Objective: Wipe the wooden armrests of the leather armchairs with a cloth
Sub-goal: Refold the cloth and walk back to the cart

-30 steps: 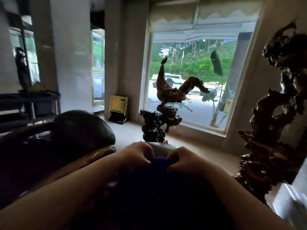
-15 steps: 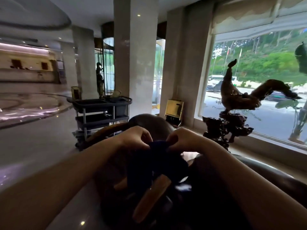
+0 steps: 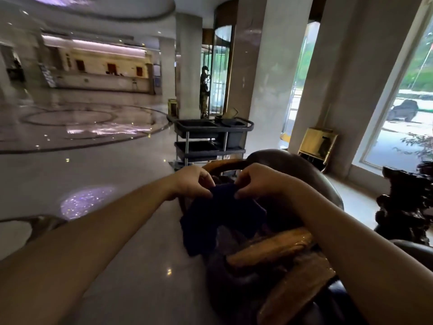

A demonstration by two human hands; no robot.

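Head view: cloth (image 3: 222, 221) pinched between left hand (image 3: 192, 181), right hand (image 3: 257, 181).

The left hand (image 3: 192, 182) and right hand (image 3: 260, 181) meet side by side at the top edge of a cloth (image 3: 220, 221), which hangs between them above the near armrest (image 3: 269, 247). A second armrest (image 3: 225, 165) lies just behind the hands. Farther back stands a cart (image 3: 210, 139), with a pillar (image 3: 264, 78) behind it. A window (image 3: 407, 109) is at the right, a carved stump (image 3: 403, 202) before it.
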